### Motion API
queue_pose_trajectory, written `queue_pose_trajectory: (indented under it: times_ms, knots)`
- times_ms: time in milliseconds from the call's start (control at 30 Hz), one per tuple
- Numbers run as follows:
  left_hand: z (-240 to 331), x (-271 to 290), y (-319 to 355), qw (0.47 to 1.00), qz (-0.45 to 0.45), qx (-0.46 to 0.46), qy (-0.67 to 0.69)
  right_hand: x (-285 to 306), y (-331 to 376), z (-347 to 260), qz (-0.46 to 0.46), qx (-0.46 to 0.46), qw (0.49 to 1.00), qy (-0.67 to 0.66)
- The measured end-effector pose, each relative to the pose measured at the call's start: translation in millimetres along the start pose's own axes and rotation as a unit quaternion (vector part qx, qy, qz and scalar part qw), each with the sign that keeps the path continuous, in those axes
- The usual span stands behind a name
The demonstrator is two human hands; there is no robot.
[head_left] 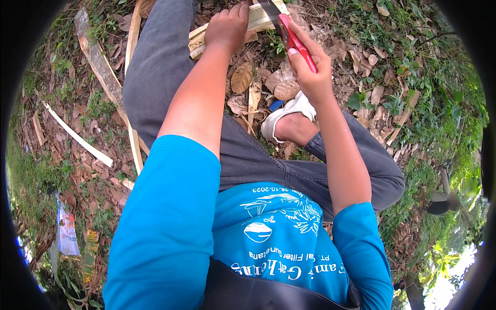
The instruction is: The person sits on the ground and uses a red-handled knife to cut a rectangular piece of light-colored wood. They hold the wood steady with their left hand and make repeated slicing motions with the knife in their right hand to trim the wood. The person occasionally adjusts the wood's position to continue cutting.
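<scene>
Splitting a bamboo strip with a red-handled knife, seated on leafy ground.

The left hand (227, 26) presses fingers-closed on the pale strip (261, 19) lying across the knee at the top edge; the right hand (310, 72) wraps tightly round the knife (294, 39), whose blade seems to meet the strip's end, though the rim cuts this off. Best to keep the left fingers behind the edge, the strip pinned flat, and push away from the body.
</scene>
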State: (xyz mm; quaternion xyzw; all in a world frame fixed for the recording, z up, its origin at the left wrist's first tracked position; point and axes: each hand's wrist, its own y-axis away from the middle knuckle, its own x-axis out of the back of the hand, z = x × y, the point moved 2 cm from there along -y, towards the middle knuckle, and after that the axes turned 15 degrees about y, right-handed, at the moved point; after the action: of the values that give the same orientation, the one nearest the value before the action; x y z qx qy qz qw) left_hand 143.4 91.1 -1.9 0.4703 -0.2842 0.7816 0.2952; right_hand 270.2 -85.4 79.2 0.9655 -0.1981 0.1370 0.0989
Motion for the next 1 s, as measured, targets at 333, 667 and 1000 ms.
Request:
queue_pose_trajectory:
  times_ms: [333,667,1000]
  knots:
    - [-1,-8,22,0.992,-0.063,-0.093,-0.058,1,51,0,0.017,0.039,0.999,0.029]
    - [-5,-5,5,0.995,-0.057,-0.012,-0.079,-23,48,-13,0.080,0.005,0.996,-0.038]
    - [-7,-5,9,0.997,-0.031,-0.021,-0.070,37,188,-103,0.026,-0.144,0.989,0.020]
